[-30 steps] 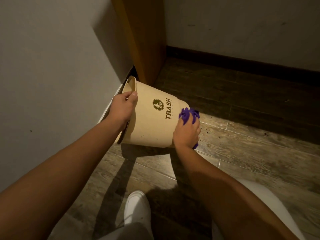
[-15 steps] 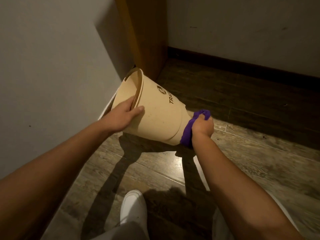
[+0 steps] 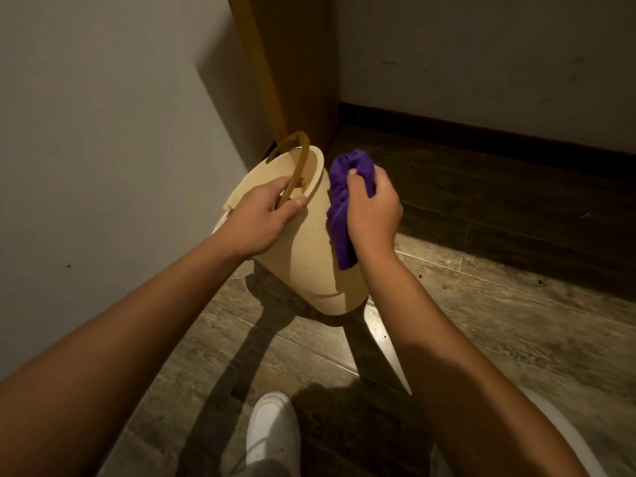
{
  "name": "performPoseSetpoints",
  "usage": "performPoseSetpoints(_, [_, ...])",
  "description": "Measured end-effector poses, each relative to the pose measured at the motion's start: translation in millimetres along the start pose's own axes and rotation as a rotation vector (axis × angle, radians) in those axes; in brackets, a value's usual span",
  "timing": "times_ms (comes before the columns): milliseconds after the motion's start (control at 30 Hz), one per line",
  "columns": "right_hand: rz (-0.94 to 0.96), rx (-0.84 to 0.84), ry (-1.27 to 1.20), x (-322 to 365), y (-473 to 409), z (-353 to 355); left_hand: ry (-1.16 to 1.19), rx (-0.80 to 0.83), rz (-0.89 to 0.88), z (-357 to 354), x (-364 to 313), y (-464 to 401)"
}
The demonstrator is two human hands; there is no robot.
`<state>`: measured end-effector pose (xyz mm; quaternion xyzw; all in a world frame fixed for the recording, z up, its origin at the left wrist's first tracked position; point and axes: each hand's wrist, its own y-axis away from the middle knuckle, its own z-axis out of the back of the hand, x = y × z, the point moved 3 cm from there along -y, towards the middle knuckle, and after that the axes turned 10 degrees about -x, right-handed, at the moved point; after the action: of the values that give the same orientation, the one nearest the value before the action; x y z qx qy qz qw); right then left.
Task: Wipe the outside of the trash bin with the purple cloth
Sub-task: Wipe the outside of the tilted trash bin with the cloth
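- Step in hand: the left hand (image 3: 256, 218) fingers clamp the trash bin (image 3: 306, 249) rim, tilting it.
- The right hand (image 3: 370, 210) fingers grip the bunched purple cloth (image 3: 339, 215) against the bin's side.
- Next: stroke downward, then likely rotate the bin.

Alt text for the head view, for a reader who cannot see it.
A person's left hand grips the rim of a tilted beige trash bin while the right hand presses a bunched purple cloth against its outer side. Below: wood-look floor, one white shoe.

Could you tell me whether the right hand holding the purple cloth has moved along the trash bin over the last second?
Yes. The right hand with the purple cloth has moved from the trash bin base up to its rim.
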<state>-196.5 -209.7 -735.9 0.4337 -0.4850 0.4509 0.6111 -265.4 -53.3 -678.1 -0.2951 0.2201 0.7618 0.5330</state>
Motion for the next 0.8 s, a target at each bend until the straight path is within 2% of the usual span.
performPoseSetpoints(167, [0.084, -0.017, 0.072, 14, 18, -22, 0.04, -0.132, 0.034, -1, -1, -3])
performPoseSetpoints(333, [0.123, -0.041, 0.205, 9, 39, -43, 0.09, -0.146, 0.027, -6, -9, -7])
performPoseSetpoints(500, [0.222, -0.058, 0.497, -22, 39, -38, 0.11, -0.176, 0.102, 0, -6, -9])
performPoseSetpoints(633, [0.119, -0.076, 0.582, -66, 29, -19, 0.114, -0.207, 0.164, 5, 0, -12])
performPoseSetpoints(800, [-0.125, -0.121, 0.524, -112, 22, 2, 0.105, -0.201, 0.158, 6, 2, -14])
